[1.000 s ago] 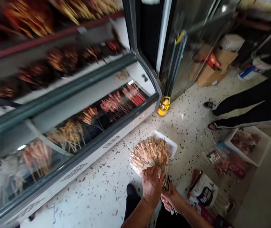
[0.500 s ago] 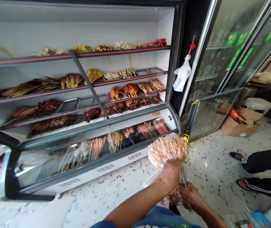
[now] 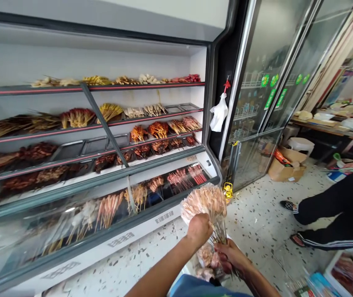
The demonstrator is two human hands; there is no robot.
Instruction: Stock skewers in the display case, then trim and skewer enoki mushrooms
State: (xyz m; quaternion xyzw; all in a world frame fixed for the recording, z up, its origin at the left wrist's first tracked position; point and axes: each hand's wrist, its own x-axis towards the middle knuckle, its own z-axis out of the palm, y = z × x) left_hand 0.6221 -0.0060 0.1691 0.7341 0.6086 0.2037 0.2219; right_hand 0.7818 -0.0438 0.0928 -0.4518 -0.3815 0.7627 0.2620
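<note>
A thick bundle of meat skewers, pale pink meat at the top and thin sticks below, is held up in front of me. Clear plastic seems to wrap the meat end. My left hand is closed round the bundle just under the meat. Lower down, my right hand grips the sticks, its fingers wrapped round them. Beneath both hands, partly hidden by my arms, are packs of bagged meat in a pale container.
Ahead stands a display fridge with several shelves of skewers. To its right are a glass-door cooler, a yellow lantern-like object and a cardboard box. A person in dark trousers stands at right, near a white box of meat.
My view has turned right, so the fridge and cooler sit further left. The other person's hand now shows at right. Both my hands keep hold of the skewer bundle.
</note>
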